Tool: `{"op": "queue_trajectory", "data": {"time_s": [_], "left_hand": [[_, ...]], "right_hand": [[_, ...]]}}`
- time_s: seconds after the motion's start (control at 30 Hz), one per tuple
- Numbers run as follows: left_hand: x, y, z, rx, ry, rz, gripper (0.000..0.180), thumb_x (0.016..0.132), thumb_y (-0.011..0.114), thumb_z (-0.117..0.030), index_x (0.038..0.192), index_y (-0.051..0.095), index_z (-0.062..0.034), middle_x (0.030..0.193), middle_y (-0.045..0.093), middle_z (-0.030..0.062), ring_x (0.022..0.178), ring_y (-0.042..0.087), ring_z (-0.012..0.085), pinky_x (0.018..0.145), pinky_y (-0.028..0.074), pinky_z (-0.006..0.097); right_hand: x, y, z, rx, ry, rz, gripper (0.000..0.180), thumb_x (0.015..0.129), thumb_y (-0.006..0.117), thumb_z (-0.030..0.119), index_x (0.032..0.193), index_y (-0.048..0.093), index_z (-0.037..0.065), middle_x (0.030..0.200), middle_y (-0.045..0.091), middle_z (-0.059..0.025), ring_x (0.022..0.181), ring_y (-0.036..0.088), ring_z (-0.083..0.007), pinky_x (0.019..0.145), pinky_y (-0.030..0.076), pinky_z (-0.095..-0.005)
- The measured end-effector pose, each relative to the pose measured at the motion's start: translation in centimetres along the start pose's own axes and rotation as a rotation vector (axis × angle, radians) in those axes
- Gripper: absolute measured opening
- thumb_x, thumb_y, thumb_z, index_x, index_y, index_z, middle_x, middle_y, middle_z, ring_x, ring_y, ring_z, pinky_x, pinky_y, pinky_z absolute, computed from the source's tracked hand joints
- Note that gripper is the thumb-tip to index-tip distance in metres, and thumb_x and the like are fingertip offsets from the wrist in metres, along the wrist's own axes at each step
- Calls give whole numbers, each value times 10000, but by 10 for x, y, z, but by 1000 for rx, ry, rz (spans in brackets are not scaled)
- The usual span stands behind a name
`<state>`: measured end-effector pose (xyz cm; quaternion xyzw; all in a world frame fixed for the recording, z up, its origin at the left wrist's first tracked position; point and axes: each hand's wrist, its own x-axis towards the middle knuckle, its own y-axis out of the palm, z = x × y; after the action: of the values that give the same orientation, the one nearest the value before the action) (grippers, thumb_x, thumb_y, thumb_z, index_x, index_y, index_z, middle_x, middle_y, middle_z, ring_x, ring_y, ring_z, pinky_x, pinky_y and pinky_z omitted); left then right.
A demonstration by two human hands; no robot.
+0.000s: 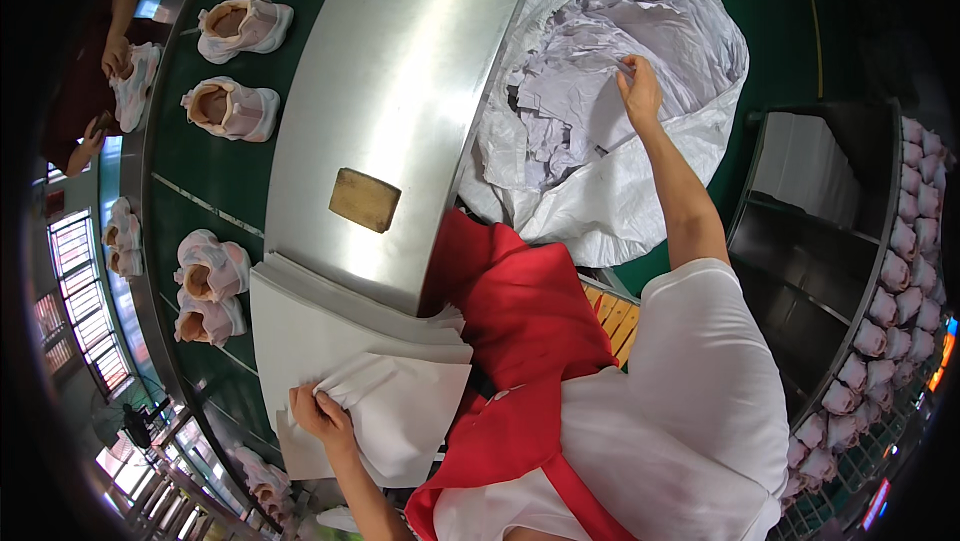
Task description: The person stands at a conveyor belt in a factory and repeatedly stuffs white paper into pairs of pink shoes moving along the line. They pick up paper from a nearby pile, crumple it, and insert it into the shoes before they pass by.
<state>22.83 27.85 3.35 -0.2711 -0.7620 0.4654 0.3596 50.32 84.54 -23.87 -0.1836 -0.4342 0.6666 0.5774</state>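
Note:
My left hand [322,417] rests on a stack of white paper sheets [345,326] at the metal table's near end. Its fingers are curled on the top sheet [400,411], which is creased and bunched around them. Over at the upper right, my right hand [641,91] reaches over a big white woven sack [640,206]. Crumpled white paper [575,71] fills the sack. The thumb and forefinger of that hand are apart, with the fingertips at the paper; its other fingers are partly hidden.
A brown block [365,200] lies on the metal table [400,51]. Left of it, pale sneakers [232,109] stand on a green conveyor [215,176]. Across it, another person's hand [117,56] is at a shoe. A dark rack [800,241] and many wrapped shoes [880,306] stand right.

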Motion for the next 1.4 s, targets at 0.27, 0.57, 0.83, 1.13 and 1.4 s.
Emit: {"op": "queue_trajectory", "data": {"time_s": [0.27, 0.57, 0.83, 1.13, 1.4], "left_hand": [[-2, -1, -1, 2, -35, 3, 176, 847, 431, -95, 741, 509, 23, 637, 437, 135, 594, 405, 289, 527, 301, 385], [-4, -1, 1, 18, -13, -3, 173, 845, 432, -93, 744, 508, 25, 639, 438, 137, 597, 407, 290, 532, 302, 385], [-4, -3, 0, -19, -40, 30, 186, 859, 429, -96, 746, 512, 26, 640, 444, 138, 591, 404, 292, 529, 298, 392], [-6, -4, 2, -7, -55, 29, 190, 861, 429, -103, 743, 506, 24, 640, 439, 142, 592, 405, 297, 530, 299, 396], [-7, -4, 2, 0, -81, 36, 180, 855, 427, -94, 748, 506, 27, 643, 433, 146, 594, 406, 297, 532, 300, 395]], "right_hand": [[2, -1, -3, -32, -67, -50, 292, 727, 693, 132, 988, 564, 159, 949, 536, -53, 910, 566, -267, 721, 465, -402], [3, -3, -9, -64, 27, -78, 325, 714, 704, 119, 998, 546, 137, 960, 561, -59, 905, 575, -260, 721, 468, -392], [-2, -6, -8, -76, -119, -2, 322, 727, 693, 112, 1008, 536, 119, 940, 575, -66, 881, 593, -250, 722, 467, -381], [-2, -6, -3, -55, -182, -18, 308, 734, 690, 118, 1004, 543, 129, 934, 571, -66, 853, 593, -270, 704, 467, -388], [2, 0, -12, -190, -181, 77, 278, 729, 691, 155, 987, 590, 150, 915, 551, -71, 862, 576, -273, 703, 477, -400]]}}
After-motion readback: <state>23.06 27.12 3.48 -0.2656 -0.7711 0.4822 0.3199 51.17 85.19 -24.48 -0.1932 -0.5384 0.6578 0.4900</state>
